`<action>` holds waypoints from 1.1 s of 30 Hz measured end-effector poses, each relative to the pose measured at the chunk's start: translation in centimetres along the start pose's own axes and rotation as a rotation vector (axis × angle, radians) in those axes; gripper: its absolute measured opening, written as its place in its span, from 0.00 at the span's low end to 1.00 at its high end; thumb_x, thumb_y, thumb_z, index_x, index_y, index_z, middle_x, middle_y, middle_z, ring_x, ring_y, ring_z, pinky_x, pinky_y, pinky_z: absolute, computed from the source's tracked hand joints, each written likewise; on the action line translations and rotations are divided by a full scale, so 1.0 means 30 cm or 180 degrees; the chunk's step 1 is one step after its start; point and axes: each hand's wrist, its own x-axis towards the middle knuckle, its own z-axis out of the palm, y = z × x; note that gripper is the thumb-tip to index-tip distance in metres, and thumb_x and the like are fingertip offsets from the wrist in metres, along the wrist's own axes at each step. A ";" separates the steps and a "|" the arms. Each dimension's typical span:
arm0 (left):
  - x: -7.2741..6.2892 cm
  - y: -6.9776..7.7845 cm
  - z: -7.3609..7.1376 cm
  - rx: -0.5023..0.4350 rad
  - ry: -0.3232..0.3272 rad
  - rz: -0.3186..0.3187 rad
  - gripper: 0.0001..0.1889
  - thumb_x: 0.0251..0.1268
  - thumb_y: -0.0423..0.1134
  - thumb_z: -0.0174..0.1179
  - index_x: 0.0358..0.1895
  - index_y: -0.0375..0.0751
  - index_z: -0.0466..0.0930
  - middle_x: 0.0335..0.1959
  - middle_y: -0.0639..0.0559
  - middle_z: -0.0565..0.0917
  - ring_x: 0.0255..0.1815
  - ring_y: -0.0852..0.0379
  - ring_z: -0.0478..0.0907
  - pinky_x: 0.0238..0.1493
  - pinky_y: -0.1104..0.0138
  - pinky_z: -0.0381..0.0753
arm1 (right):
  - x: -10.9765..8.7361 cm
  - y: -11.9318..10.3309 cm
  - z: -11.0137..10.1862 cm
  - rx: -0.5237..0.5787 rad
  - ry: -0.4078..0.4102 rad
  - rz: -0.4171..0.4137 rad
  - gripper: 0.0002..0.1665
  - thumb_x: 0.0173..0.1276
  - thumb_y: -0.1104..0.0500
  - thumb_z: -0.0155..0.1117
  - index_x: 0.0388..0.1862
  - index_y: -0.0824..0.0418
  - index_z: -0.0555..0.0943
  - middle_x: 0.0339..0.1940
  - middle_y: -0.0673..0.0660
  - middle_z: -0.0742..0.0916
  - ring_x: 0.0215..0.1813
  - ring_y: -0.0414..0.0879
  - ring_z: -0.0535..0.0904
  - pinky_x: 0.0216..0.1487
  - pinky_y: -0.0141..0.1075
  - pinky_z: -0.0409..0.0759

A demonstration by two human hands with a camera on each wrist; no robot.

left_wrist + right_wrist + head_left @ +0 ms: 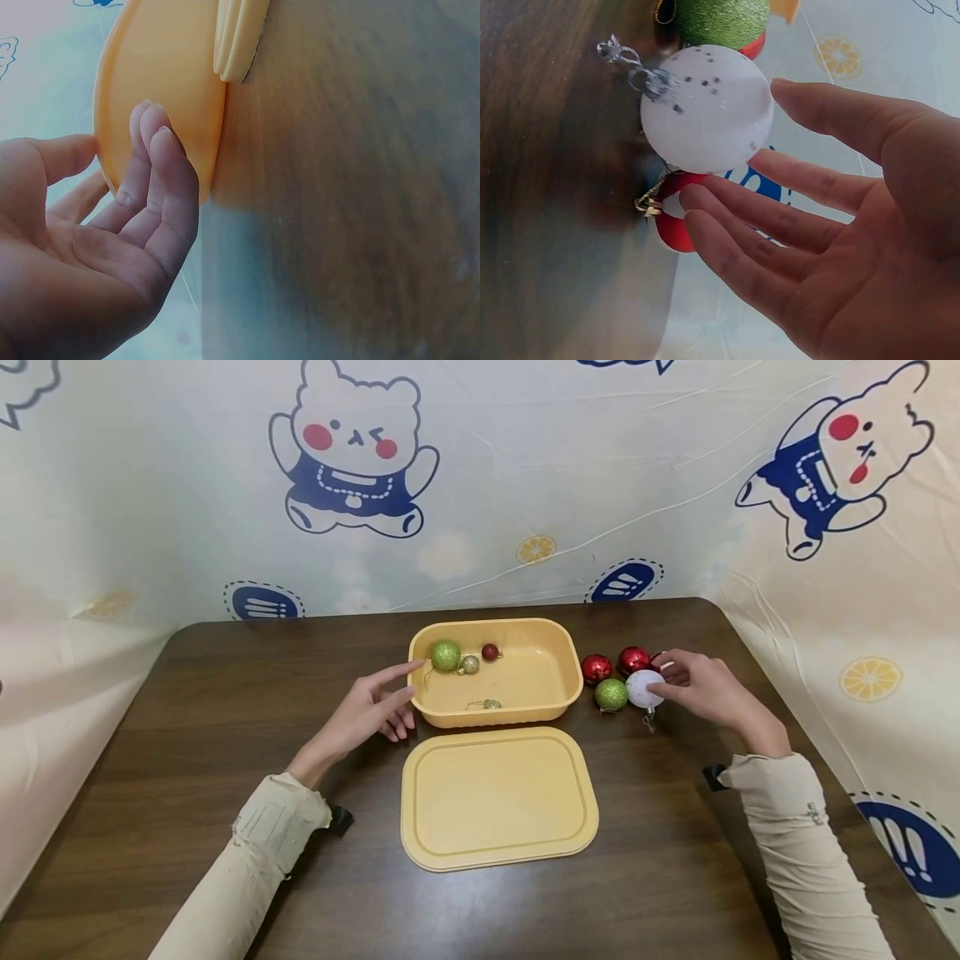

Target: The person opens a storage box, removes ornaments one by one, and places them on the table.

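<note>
My right hand [705, 687] is at a white ball ornament [642, 691] on the table, thumb tip at its side and index finger behind it. In the right wrist view the ornament [705, 112] shows a silver cap and clear hanger; the other fingers spread beside a red ornament [676, 225]. At the left end of the yellow box [540, 693], my left hand [363, 710] has its index fingertip on the rim, with the other fingers loosely bent outside the wall. Inside lie a green glitter ball [446, 655], a small dark red ball [490, 652] and small gold balls [470, 664].
Red balls [597, 669] and a green ball [611, 695] cluster right of the box, beside the white one. The flat yellow lid [498, 797] lies in front of the box on the brown table [300, 677]. A printed curtain [487, 485] hangs behind the table.
</note>
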 end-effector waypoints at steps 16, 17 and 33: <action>-0.002 -0.001 -0.006 0.0041 -0.0011 -0.0012 0.27 0.77 0.46 0.54 0.76 0.50 0.64 0.29 0.27 0.82 0.22 0.45 0.81 0.25 0.52 0.85 | -0.043 -0.119 -0.040 -0.0099 0.0321 -0.0243 0.23 0.73 0.50 0.64 0.58 0.66 0.79 0.49 0.67 0.86 0.45 0.58 0.83 0.46 0.53 0.82; -0.002 0.000 -0.005 0.0040 -0.0015 -0.0016 0.27 0.77 0.47 0.54 0.76 0.50 0.64 0.29 0.27 0.82 0.22 0.44 0.81 0.25 0.51 0.85 | -0.044 -0.125 -0.039 -0.0124 0.0337 -0.0257 0.23 0.73 0.50 0.64 0.57 0.65 0.79 0.48 0.66 0.86 0.44 0.57 0.83 0.45 0.52 0.82; 0.002 -0.010 -0.002 -0.0025 -0.0016 -0.0020 0.27 0.78 0.45 0.54 0.76 0.50 0.63 0.30 0.25 0.81 0.21 0.45 0.81 0.25 0.53 0.85 | 0.035 -0.326 0.031 0.0065 0.0357 -0.0548 0.20 0.71 0.56 0.67 0.59 0.62 0.80 0.55 0.61 0.84 0.50 0.55 0.80 0.54 0.53 0.80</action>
